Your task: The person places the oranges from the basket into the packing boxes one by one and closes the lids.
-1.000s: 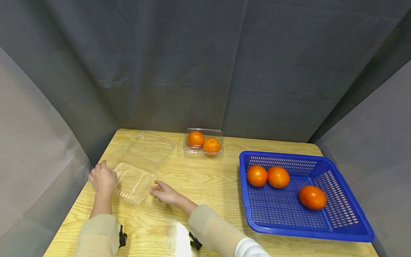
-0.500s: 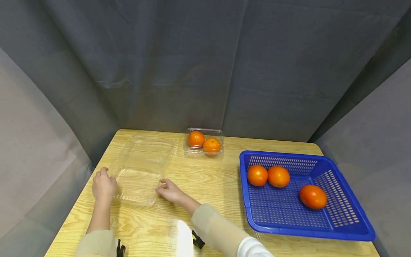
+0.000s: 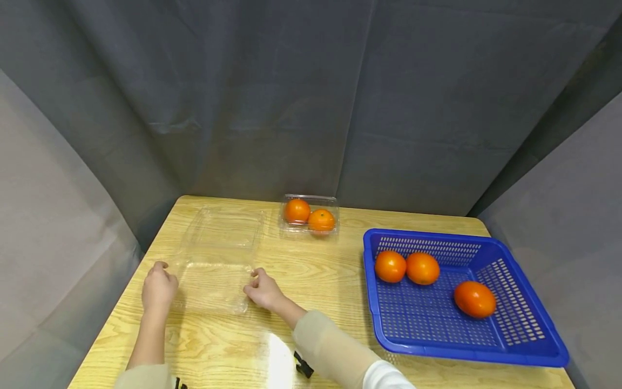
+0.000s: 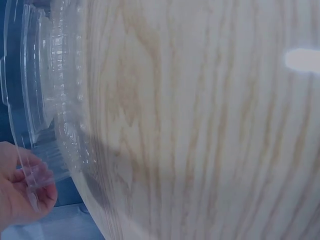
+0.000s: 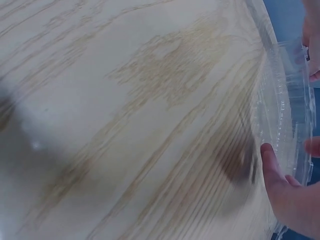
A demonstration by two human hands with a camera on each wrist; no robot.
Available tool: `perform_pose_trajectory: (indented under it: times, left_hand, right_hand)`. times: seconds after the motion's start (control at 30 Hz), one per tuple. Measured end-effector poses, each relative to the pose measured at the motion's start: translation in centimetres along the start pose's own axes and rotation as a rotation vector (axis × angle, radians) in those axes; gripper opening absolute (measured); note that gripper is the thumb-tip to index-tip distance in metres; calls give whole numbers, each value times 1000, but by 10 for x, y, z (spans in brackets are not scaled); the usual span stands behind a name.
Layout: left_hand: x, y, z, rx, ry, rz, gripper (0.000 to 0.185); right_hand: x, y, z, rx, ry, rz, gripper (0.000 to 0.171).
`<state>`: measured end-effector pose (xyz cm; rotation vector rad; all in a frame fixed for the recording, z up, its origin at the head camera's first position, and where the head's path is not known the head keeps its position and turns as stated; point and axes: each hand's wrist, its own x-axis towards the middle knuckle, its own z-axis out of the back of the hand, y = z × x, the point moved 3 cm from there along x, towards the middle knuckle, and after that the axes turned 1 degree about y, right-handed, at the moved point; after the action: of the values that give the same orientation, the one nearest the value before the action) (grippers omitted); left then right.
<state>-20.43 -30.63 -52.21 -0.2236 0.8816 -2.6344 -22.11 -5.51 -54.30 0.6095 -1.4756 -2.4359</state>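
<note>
We've got one grey curtain (image 3: 272, 108) along the far side, well beyond both hands. Wooden table (image 3: 330, 281) under them: its left edge runs near the left hand (image 3: 159, 288), its back edge well ahead of both hands. Roomiest stretch of bare wood for us is between the right hand (image 3: 264, 290) and the one blue basket (image 3: 466, 355), which sits well to the right of that hand, its near right corner out at the table's right edge.

One open clear clamshell (image 3: 214, 281), two halves: near half between the hands, far half ahead of them and close to the back edge. Left hand is clamped on its left rim, fingers curled round the plastic. Right hand pinches the right side, thumb and finger either side of the wall.

One smaller clear box (image 3: 328, 202) ahead and right of the right hand, near the back edge. We count five oranges: three in the basket (image 3: 475, 299), one apart from a pair, and two in the smaller box (image 3: 297, 210).
</note>
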Motion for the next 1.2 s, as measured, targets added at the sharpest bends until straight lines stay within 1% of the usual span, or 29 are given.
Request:
perform_pose_trajectory:
  times: [0.2,0.3,0.4,0.5,0.57,0.67,0.8,0.83,0.93,1.03,1.07,1.2]
  left_hand:
    - [-6,-2,0,-10,13,-7,34]
    - [-10,-2,0,-31,26,-21,34]
    - [-14,-3,-1,-56,49,-33,34]
    - [-17,-3,-2,-76,71,-27,34]
    - [-18,-2,-3,-86,86,-21,34]
    - [-19,0,-4,-106,127,-6,35]
    - [-19,0,-4,-151,189,18,37]
    - [-19,0,-4,-162,192,25,37]
    - [-17,-1,-5,-190,229,39,40]
    - [-12,0,-7,-218,279,38,44]
    - [-10,0,-8,-229,310,37,47]
    - [0,0,-12,-300,398,58,55]
  right_hand:
    - [-3,-2,3,-98,-53,37,42]
    - [-5,-2,5,-129,-78,39,39]
    - [-7,-3,6,-155,-101,42,29]
    - [-8,-4,8,-169,-120,44,17]
    - [-10,-4,10,-162,-128,47,14]
    - [-13,-5,13,-148,-133,50,14]
    - [-16,-7,15,-164,-152,48,14]
    - [-16,-8,16,-170,-160,48,14]
    - [-17,-10,16,-179,-172,45,13]
    - [-19,-12,17,-180,-177,42,13]
    - [-19,-12,18,-182,-182,42,14]
    - [-22,-15,20,-183,-187,50,13]
